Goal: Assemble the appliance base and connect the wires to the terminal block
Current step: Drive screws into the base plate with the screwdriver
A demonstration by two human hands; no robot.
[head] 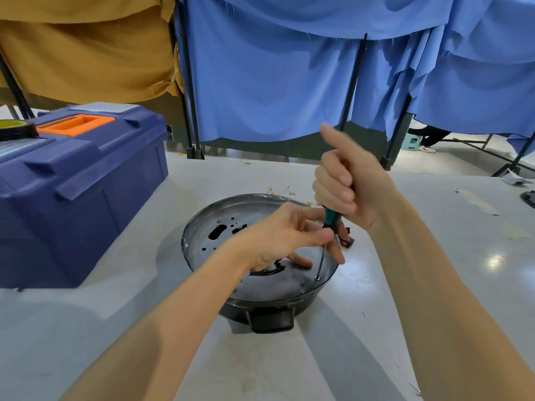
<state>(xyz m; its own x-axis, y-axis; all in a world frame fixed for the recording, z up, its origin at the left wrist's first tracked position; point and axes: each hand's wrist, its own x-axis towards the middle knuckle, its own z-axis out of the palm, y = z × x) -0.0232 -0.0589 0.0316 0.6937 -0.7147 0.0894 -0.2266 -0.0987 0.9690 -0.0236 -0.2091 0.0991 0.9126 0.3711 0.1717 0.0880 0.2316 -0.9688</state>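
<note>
Two grips: right hand (344, 183) round the screwdriver (330, 219) handle, left hand (278, 235) pinching lower; hold your tip square in the screw (317, 278).

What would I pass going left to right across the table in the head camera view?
Blue toolbox → appliance base → small black-and-red part → dark object at the right edge. The left hand, right hand and screwdriver overlap the base, so I skip them.
</note>
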